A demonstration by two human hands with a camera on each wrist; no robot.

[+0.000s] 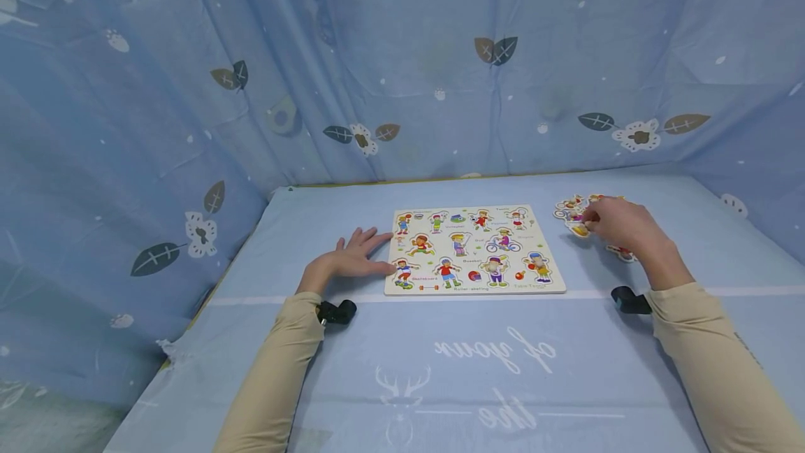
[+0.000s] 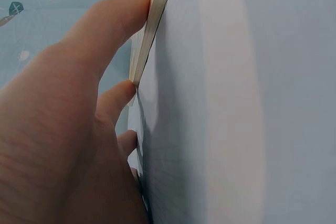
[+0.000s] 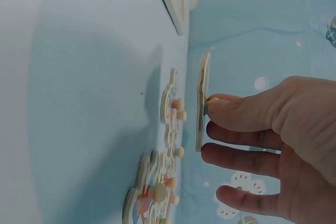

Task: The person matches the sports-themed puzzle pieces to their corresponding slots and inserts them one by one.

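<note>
The right wrist view alone shows the right hand [image 3: 273, 145] pinching a piece [image 3: 201, 100] by its peg, lifted off the pile [image 1: 581, 215] right of the board [image 1: 473, 250]. The left hand [image 1: 352, 257], fingers spread, presses the board's left edge. A blue cloth [image 1: 440, 369] covers the table; curtains [image 1: 189, 54] surround it.

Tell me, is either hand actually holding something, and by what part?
The right hand holds one flat puzzle piece, pinched by its small peg and lifted off the pile. The left hand holds nothing; its straight fingers rest against the puzzle board edge.
</note>
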